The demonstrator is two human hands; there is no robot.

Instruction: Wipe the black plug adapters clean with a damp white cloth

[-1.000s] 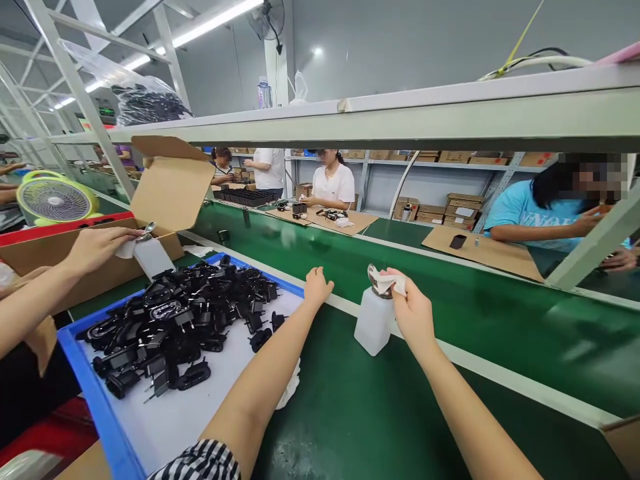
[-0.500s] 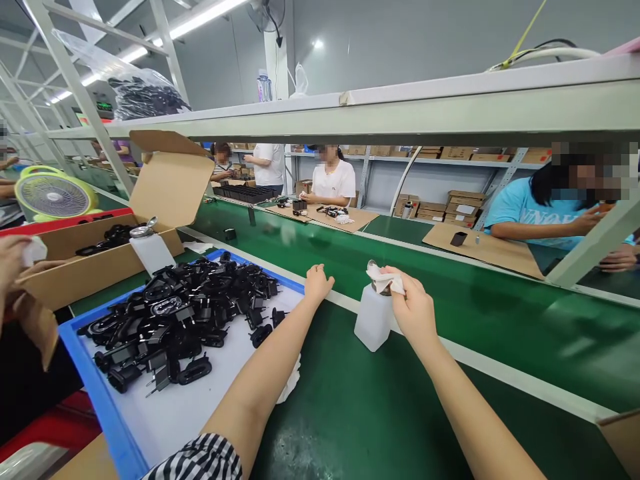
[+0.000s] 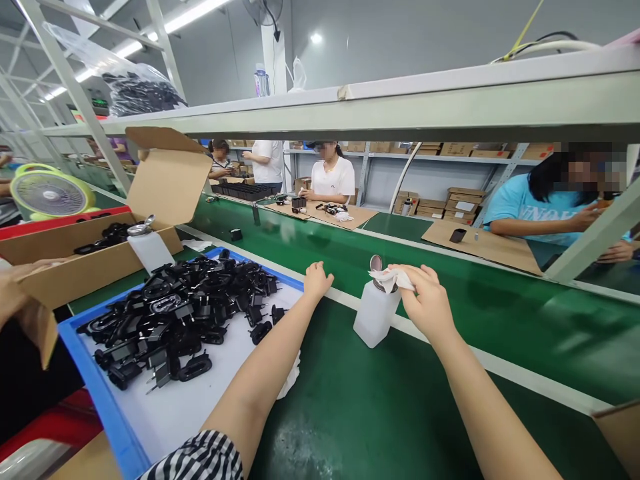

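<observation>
Dispenser bottle [image 3: 374, 318], white plastic with a metal pump cap, stands upright at the far edge of my green desk [image 3: 380, 413], right against the pale rail that borders the conveyor. My right hand [image 3: 426, 301] pinches a small white wipe [image 3: 397, 278] and holds it flat on the cap. To do this well, I judge the wipe should stay centred on the cap and the push should go straight down, since a sideways press could tip so light a bottle. My left hand [image 3: 317, 280] rests loosely curled and holds nothing, at the far edge between the bottle and the blue tray [image 3: 103, 400] of black plug adapters [image 3: 185, 313]. It sits close enough to steady the bottle's side if it rocks.
</observation>
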